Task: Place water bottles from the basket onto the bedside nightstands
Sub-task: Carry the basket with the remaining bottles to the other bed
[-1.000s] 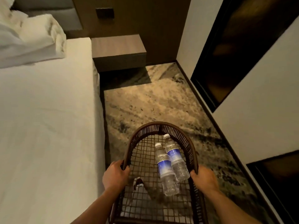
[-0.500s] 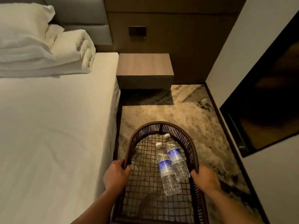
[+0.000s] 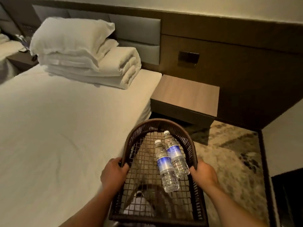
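Note:
I carry a dark woven basket (image 3: 158,123) with a wire-mesh floor in front of me. My left hand (image 3: 113,173) grips its left rim and my right hand (image 3: 204,175) grips its right rim. Two clear water bottles with blue labels lie side by side on the mesh, caps pointing away: the nearer one (image 3: 165,166) to the left, the other (image 3: 176,154) to the right. A wooden nightstand (image 3: 186,94) with a bare top stands just beyond the basket, between the bed and the wall.
A white bed (image 3: 65,128) fills the left, with a pillow and folded duvet (image 3: 86,53) at its head. A second nightstand (image 3: 19,59) with small items lies far left. Patterned carpet (image 3: 229,153) and a wall corner lie to the right.
The view has swung left and closer to the nightstand, which now sits just beyond the basket. Both hands keep their grip and the bottles have barely shifted on the mesh.

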